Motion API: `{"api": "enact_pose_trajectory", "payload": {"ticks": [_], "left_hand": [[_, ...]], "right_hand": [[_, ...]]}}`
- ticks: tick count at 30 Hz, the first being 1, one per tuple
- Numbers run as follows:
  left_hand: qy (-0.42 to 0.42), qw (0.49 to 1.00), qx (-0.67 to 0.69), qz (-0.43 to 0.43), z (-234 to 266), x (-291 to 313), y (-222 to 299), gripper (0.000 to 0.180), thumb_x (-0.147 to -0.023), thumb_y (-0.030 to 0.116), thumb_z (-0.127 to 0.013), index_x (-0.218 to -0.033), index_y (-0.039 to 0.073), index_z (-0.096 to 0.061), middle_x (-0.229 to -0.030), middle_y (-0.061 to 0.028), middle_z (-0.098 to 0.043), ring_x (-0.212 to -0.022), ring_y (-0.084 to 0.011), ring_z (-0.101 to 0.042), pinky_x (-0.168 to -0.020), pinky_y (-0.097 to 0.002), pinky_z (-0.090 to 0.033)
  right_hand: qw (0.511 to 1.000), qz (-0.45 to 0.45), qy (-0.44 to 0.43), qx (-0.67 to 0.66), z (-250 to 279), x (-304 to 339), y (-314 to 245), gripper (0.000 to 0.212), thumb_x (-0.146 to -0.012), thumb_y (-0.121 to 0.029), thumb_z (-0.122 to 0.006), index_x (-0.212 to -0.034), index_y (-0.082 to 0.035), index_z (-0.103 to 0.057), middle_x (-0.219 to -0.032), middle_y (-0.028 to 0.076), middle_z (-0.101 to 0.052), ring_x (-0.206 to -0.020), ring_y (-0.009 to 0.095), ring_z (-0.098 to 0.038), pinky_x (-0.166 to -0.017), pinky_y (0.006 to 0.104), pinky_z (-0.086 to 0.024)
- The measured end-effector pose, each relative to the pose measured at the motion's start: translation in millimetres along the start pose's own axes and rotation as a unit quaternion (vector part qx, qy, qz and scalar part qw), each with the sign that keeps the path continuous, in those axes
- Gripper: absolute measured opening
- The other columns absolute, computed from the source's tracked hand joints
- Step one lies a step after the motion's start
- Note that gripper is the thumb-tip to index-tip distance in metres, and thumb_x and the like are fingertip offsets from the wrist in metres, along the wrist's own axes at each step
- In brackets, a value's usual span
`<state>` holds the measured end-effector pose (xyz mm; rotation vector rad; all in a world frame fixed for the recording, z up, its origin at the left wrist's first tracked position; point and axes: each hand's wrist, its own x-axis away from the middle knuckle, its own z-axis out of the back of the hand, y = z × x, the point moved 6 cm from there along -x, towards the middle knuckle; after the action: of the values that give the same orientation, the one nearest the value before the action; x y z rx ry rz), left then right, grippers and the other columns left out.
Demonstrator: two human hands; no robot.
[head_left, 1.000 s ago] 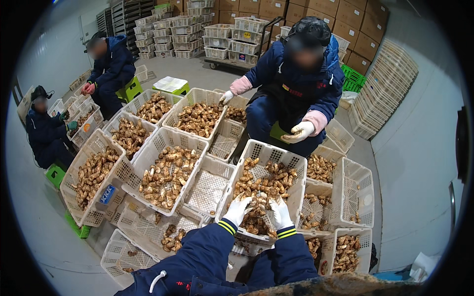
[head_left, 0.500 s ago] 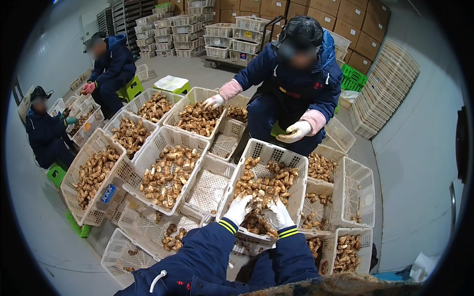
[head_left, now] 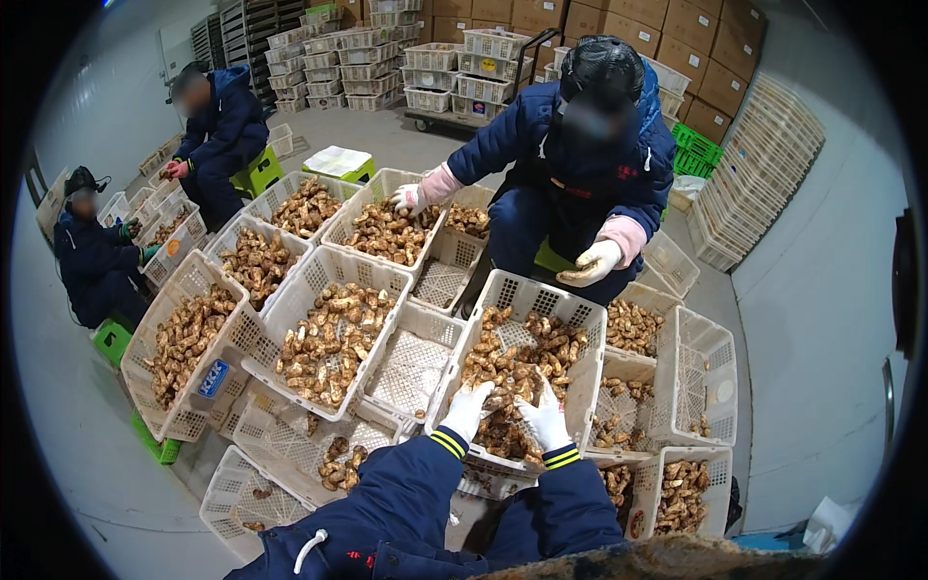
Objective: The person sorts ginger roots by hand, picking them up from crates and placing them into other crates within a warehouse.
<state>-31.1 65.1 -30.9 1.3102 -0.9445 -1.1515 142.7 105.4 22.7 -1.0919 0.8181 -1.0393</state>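
Observation:
My white-gloved left hand (head_left: 467,410) is at the near left of a white plastic crate (head_left: 449,379) of brown-and-cream mushrooms (head_left: 514,365). Its fingers are pressed together and curled in at the heap, seemingly around a mushroom partly hidden by the glove. Across from it, my gloved right hand (head_left: 544,420) reaches over the crate's near right part. Thumb and fingers stand apart there, next to mushrooms between my two hands. Some of the heap is hidden under the gloves.
Left of my crate stand another mushroom crate (head_left: 398,280) and a nearly bare one (head_left: 435,333). More crates (head_left: 732,406) crowd the right. Opposite sits a co-worker (head_left: 580,184), one gloved hand in a crate; two more people work at far left. Stacked crates and cartons (head_left: 667,43) line the back.
My right hand's fingers have spread and lifted slightly from the heap; my left hand barely moved. The co-worker's right hand has dipped among mushrooms, and their left hand shifted a little right.

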Motion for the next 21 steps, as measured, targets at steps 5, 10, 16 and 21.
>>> {"api": "enact_pose_trajectory", "payload": {"ticks": [5,10,16,21], "left_hand": [[0.037,0.980,0.146,0.131,10.6,3.6,-1.0,0.051,-0.088,0.033,-0.063,-0.119,-0.007,-0.056,-0.111,-0.0128,-0.064,-0.097,-0.0207,-0.060,-0.086,-0.0315,-0.047],[0.018,0.945,0.236,0.225,6.4,1.6,-15.0,0.032,-0.096,0.016,-0.050,-0.122,-0.002,-0.054,-0.111,-0.0105,-0.064,-0.098,-0.0150,-0.062,-0.081,-0.0285,-0.052],[-0.036,0.985,0.155,0.064,-0.6,-7.8,-37.8,0.029,-0.096,0.013,-0.048,-0.120,-0.001,-0.055,-0.112,-0.0099,-0.063,-0.099,-0.0173,-0.063,-0.083,-0.0294,-0.053],[-0.018,0.954,0.260,0.147,-9.3,-4.3,-45.1,0.030,-0.095,0.013,-0.051,-0.124,0.002,-0.053,-0.114,-0.0097,-0.062,-0.101,-0.0205,-0.063,-0.085,-0.0334,-0.054]], "right_hand": [[0.991,0.051,0.063,0.106,-0.8,-0.5,-24.7,0.084,-0.077,-0.006,-0.075,-0.146,0.001,-0.029,-0.141,0.019,-0.046,-0.128,0.025,-0.047,-0.108,0.0325,-0.036],[0.987,0.033,0.062,0.145,-3.1,2.1,-36.1,0.084,-0.077,-0.003,-0.074,-0.147,-0.001,-0.028,-0.143,0.020,-0.043,-0.132,0.026,-0.044,-0.110,0.0324,-0.034],[0.997,0.005,0.061,0.052,-2.9,1.7,-34.7,0.076,-0.079,0.005,-0.067,-0.146,-0.001,-0.032,-0.143,0.018,-0.044,-0.132,0.022,-0.043,-0.109,0.0310,-0.035],[0.975,0.114,0.113,0.154,0.8,9.4,-58.3,0.072,-0.077,0.001,-0.071,-0.141,-0.002,-0.040,-0.132,0.020,-0.055,-0.121,0.030,-0.055,-0.102,0.0331,-0.043]]}}
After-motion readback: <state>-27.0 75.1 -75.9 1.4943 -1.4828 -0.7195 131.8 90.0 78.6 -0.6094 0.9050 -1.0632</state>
